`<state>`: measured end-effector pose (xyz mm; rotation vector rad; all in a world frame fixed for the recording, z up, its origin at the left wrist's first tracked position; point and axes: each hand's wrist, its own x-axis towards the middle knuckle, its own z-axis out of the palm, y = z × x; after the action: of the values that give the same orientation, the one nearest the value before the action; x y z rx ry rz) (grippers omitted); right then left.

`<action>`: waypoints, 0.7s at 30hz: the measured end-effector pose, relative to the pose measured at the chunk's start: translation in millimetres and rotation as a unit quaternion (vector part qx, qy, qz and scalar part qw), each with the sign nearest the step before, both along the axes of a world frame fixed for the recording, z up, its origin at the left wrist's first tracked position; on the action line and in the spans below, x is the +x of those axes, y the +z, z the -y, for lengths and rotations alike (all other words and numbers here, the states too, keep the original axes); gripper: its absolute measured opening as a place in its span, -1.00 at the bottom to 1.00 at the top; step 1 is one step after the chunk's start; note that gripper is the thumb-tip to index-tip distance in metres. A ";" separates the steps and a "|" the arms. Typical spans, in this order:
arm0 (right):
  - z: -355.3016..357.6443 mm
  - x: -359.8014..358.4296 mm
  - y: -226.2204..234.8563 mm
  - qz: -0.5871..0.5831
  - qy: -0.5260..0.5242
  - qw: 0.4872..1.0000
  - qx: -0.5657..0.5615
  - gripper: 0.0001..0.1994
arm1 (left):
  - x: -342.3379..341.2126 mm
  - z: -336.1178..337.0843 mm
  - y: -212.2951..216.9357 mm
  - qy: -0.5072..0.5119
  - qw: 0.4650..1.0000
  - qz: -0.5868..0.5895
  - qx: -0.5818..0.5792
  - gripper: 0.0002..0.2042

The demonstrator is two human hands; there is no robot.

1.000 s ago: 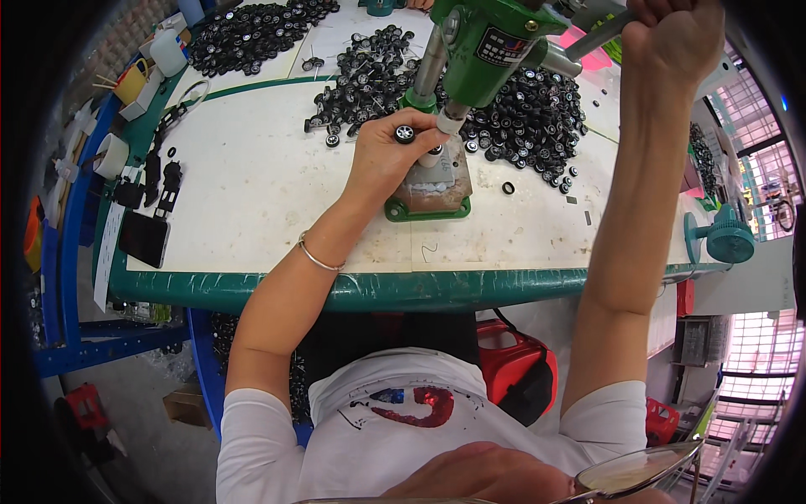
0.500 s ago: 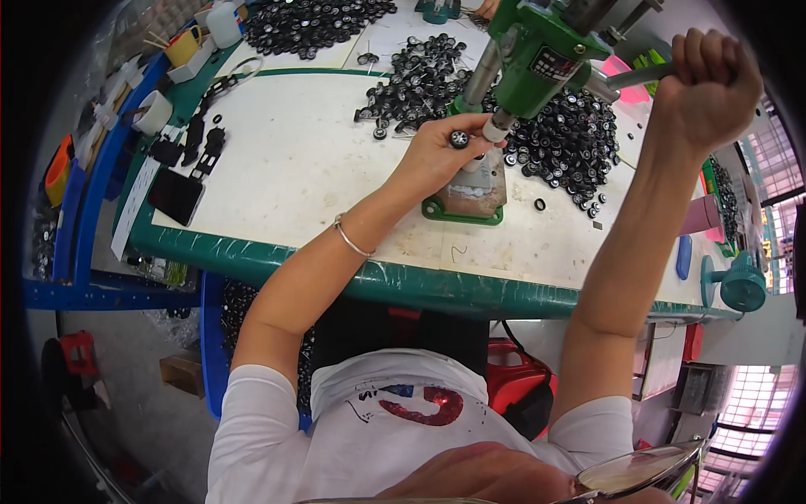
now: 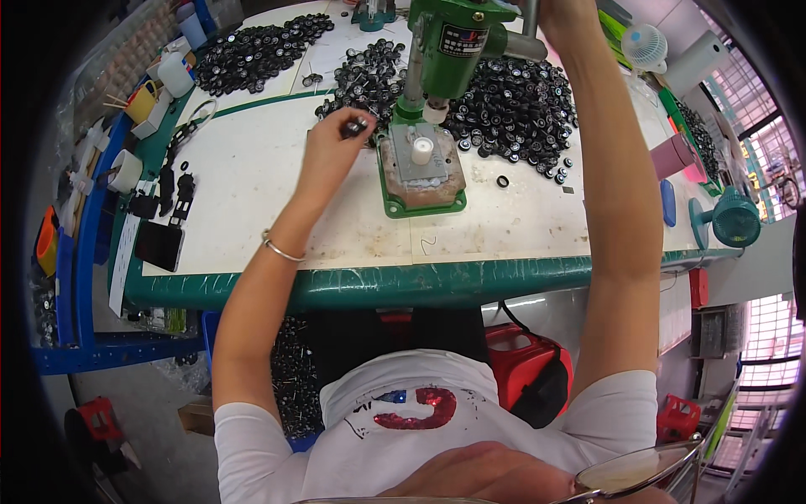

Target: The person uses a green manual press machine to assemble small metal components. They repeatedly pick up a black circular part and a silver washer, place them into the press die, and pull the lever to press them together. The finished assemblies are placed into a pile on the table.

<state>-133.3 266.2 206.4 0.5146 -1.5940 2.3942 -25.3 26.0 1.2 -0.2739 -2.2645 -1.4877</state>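
Note:
My left hand (image 3: 327,155) is closed around a small black wheel (image 3: 354,128), just left of a green hand press (image 3: 453,67). How many pieces it holds, I cannot make out. My right hand (image 3: 568,18) is at the top edge, partly cut off, closed on the press lever (image 3: 530,18), which now points upward. A white-tipped plunger (image 3: 435,112) hangs from the press head. Below it and apart from it, a white round holder (image 3: 422,149) stands on a grey metal plate (image 3: 409,170) fixed to the press base (image 3: 424,200).
Piles of black wheels (image 3: 516,109) lie behind and beside the press, with another heap (image 3: 256,55) at the far left. A loose black ring (image 3: 502,181) is on the white tabletop (image 3: 336,235). A phone (image 3: 159,245) lies at the left; a green fan (image 3: 735,218) stands right.
My left hand has moved left, away from under the plunger, with a black wheel in it. My right hand and the lever have gone up. The whole view has shifted.

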 end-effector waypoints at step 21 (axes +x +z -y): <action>-34.4 93.4 -173.9 -0.072 -0.056 0.826 0.556 -0.79 | 24.5 20.5 19.0 -0.053 0.967 0.195 0.156 -0.89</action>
<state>-39.9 300.6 32.5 0.7006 -2.7030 1.0556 -0.8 5.5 20.3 -0.0058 -2.2784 -2.0789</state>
